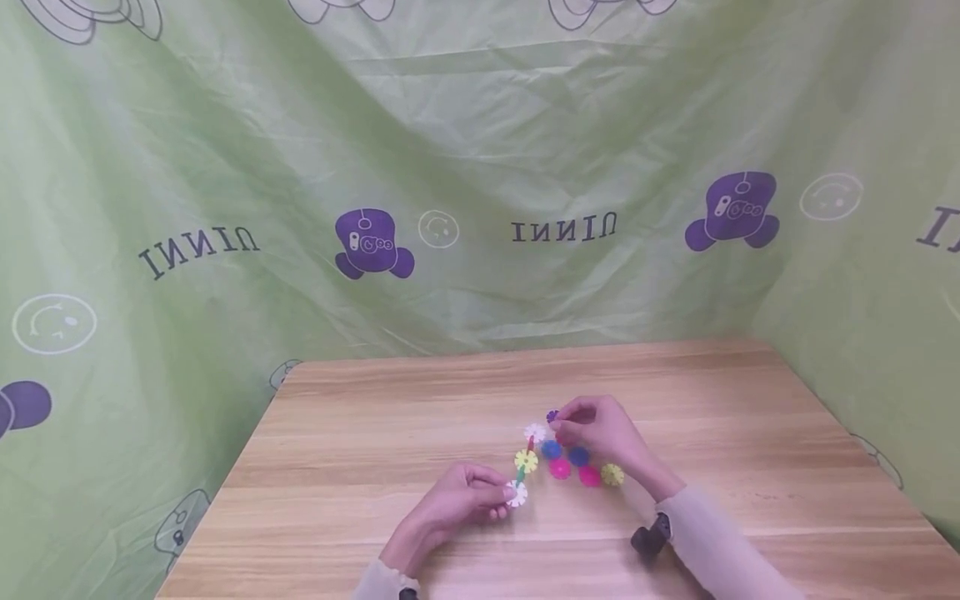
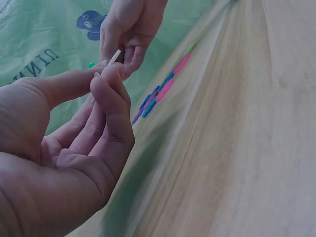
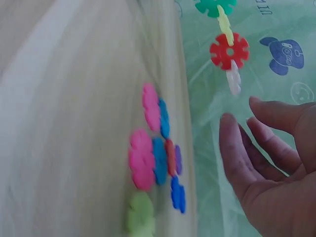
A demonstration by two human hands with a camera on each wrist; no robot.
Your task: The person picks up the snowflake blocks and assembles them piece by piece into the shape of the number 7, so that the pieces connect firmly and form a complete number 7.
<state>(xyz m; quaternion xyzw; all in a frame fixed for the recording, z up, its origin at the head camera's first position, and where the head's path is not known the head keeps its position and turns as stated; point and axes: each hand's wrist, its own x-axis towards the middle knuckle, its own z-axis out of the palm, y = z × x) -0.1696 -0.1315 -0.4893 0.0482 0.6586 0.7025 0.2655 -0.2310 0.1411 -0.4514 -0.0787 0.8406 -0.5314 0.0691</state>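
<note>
My left hand (image 1: 467, 500) pinches a white snowflake disc (image 1: 517, 494) between thumb and fingers. That disc is the near end of a raised chain, followed by a green disc (image 3: 216, 7), a yellow disc (image 1: 527, 461), a red disc (image 3: 229, 51) and a white disc (image 1: 535, 432) at the far end. Beside that far end hovers my right hand (image 1: 606, 429), thumb and fingers parted with nothing between them in the right wrist view. Below it on the table lie loose discs, among them a purple disc (image 3: 178, 159) and a red disc (image 3: 171, 156).
More loose discs lie close together on the wooden table (image 1: 360, 425): blue (image 1: 578, 456), pink (image 1: 559, 468) and yellow-green (image 1: 612, 475). A green printed cloth (image 1: 480, 283) hangs behind the table and along its sides.
</note>
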